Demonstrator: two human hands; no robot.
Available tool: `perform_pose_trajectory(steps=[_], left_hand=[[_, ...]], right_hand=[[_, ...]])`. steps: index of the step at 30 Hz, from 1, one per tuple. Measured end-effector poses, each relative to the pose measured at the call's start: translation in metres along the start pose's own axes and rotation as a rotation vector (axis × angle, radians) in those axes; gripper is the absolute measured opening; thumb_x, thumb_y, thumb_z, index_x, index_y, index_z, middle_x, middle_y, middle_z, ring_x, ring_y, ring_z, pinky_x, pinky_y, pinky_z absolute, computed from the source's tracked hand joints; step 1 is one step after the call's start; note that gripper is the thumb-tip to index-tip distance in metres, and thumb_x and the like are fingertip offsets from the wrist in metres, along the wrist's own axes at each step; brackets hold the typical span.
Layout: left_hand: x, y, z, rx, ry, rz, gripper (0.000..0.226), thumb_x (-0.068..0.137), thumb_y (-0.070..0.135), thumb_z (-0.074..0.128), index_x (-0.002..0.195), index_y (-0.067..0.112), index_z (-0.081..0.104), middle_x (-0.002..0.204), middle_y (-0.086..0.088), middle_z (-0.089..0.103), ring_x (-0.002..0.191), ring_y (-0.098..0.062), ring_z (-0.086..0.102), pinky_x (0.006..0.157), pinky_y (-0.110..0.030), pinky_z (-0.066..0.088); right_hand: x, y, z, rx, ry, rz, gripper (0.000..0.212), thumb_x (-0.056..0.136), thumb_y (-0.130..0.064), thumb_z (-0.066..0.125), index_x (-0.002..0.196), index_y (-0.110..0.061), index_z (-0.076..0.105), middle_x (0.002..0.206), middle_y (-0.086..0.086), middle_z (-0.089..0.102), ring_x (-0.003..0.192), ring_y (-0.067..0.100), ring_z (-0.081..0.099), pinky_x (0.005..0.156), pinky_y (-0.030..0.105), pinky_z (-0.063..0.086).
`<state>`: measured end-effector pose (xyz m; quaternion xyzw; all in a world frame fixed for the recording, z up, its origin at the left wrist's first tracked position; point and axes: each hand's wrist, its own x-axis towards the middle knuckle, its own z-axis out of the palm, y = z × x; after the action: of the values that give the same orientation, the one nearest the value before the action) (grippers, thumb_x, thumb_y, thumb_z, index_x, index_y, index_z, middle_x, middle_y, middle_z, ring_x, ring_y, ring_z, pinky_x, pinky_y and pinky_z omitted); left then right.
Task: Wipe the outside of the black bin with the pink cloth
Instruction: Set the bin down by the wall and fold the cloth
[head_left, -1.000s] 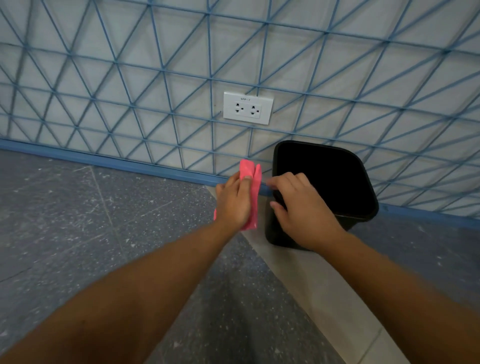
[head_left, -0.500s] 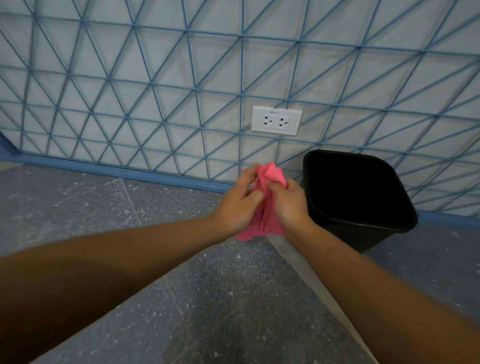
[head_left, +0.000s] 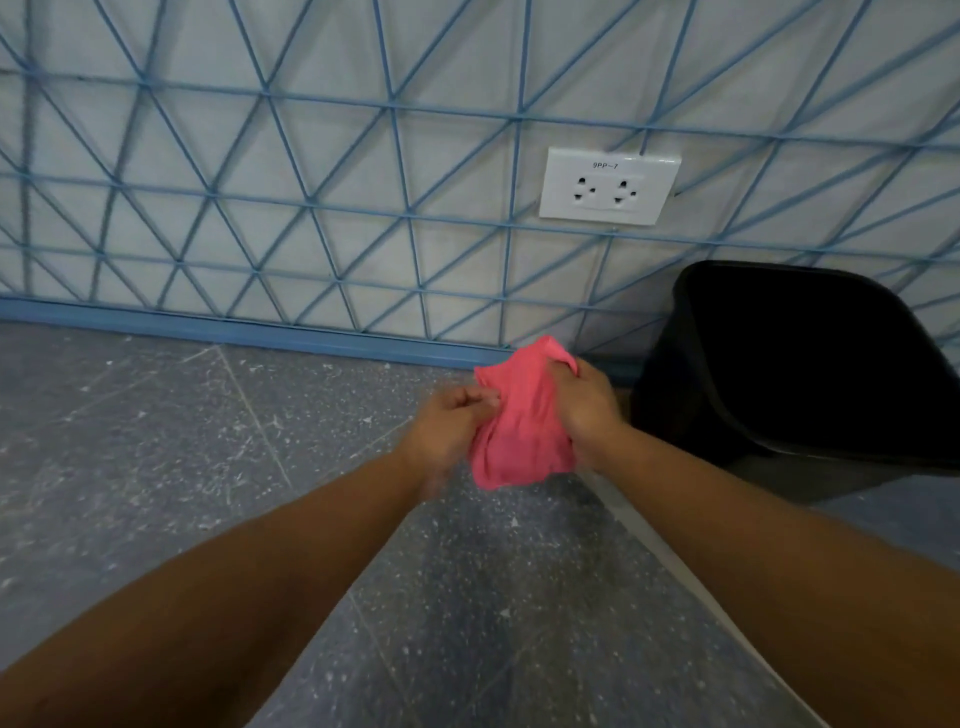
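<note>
— Both hands have come off the bin (head_left: 810, 364) since a second ago, and it now sits further right, on the floor against the wall.

— Who has the cloth (head_left: 524, 421)?

— Both: the left hand (head_left: 452, 421) pinches its left edge, while the right hand (head_left: 587, 410) has fingers curled into its top — it hangs bunched between them, just left of the bin, not touching it.

— So how far along?

— Hard to say; the cloth is being rearranged, and more wiping likely remains.
</note>
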<state>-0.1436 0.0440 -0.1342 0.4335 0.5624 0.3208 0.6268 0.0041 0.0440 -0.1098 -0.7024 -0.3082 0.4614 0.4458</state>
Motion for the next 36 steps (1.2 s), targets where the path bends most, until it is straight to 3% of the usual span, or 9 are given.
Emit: perform_pose_trajectory(steps=[4,9,13,18,22,24,27,32,36], left_hand=[[0.012,-0.021,0.008,-0.138,-0.025,-0.172,0.033,0.110,0.017,0.054,0.080,0.015,0.066,0.053,0.010,0.067,0.055,-0.010,0.061,0.048,-0.014,0.049],[0.029,-0.034,0.006,-0.314,-0.118,-0.349,0.051,0.110,0.053,0.043,0.118,0.015,0.077,0.102,-0.006,0.083,0.085,-0.018,0.078,0.073,-0.029,0.061],[0.048,-0.039,0.008,-0.278,0.032,-0.305,0.042,0.109,0.039,0.056,0.130,0.006,0.071,0.104,-0.009,0.082,0.093,-0.025,0.076,0.085,-0.039,0.063],[0.059,-0.038,0.003,-0.059,0.168,-0.098,0.021,0.114,0.029,0.049,0.130,0.019,0.060,0.102,0.001,0.069,0.087,-0.015,0.067,0.069,-0.028,0.056],[0.070,-0.043,-0.003,0.135,0.125,0.005,0.032,0.112,0.026,0.055,0.140,0.012,0.063,0.124,-0.012,0.073,0.116,-0.032,0.071,0.104,-0.048,0.058],[0.071,-0.046,-0.004,0.221,0.096,0.048,0.032,0.111,0.022,0.056,0.138,0.007,0.065,0.126,-0.012,0.072,0.118,-0.029,0.068,0.108,-0.045,0.055],[0.072,-0.050,-0.005,0.307,0.078,0.018,0.032,0.111,0.021,0.055,0.137,0.006,0.066,0.117,-0.009,0.071,0.115,-0.031,0.069,0.101,-0.040,0.055],[0.074,-0.050,-0.004,0.611,0.208,0.044,0.050,0.103,0.013,0.065,0.152,0.008,0.055,0.143,-0.020,0.060,0.126,-0.038,0.065,0.109,-0.043,0.050],[0.067,-0.048,-0.007,0.978,0.068,0.201,0.058,0.100,0.021,0.066,0.156,0.018,0.052,0.147,-0.015,0.052,0.139,-0.035,0.048,0.114,-0.044,0.043]], right_hand=[[0.021,0.018,0.015,0.092,-0.093,0.095,0.017,0.090,-0.033,0.056,0.087,-0.023,0.069,0.106,0.009,0.071,0.095,0.025,0.067,0.094,0.050,0.053],[0.028,0.008,0.026,0.263,-0.206,0.124,0.026,0.098,-0.023,0.051,0.120,-0.014,0.060,0.106,0.007,0.067,0.092,0.018,0.063,0.084,0.034,0.053],[0.050,0.018,0.027,0.112,-0.100,0.138,0.020,0.091,-0.031,0.060,0.104,-0.016,0.065,0.106,0.010,0.070,0.097,0.026,0.067,0.092,0.043,0.054],[0.062,0.040,0.014,-0.126,-0.076,0.157,0.054,0.077,-0.020,0.075,0.125,-0.005,0.054,0.110,0.013,0.067,0.088,0.024,0.065,0.075,0.035,0.056],[0.064,0.058,0.014,-0.342,0.008,-0.004,0.063,0.078,0.004,0.060,0.136,-0.013,0.040,0.115,0.016,0.061,0.105,0.035,0.061,0.092,0.047,0.051],[0.063,0.069,0.013,-0.361,0.075,-0.121,0.056,0.079,0.007,0.052,0.130,-0.015,0.045,0.106,0.010,0.061,0.101,0.036,0.062,0.089,0.050,0.051],[0.056,0.077,0.010,-0.418,0.160,-0.209,0.047,0.084,0.004,0.049,0.127,-0.013,0.048,0.111,0.011,0.061,0.102,0.032,0.060,0.090,0.041,0.048],[0.053,0.079,-0.002,-0.768,0.273,-0.084,0.045,0.089,-0.015,0.054,0.133,-0.014,0.044,0.136,0.016,0.046,0.126,0.034,0.044,0.100,0.040,0.036],[0.044,0.081,-0.005,-0.997,0.040,-0.321,0.055,0.085,-0.021,0.056,0.138,-0.028,0.045,0.137,0.005,0.046,0.124,0.029,0.037,0.105,0.038,0.034]])
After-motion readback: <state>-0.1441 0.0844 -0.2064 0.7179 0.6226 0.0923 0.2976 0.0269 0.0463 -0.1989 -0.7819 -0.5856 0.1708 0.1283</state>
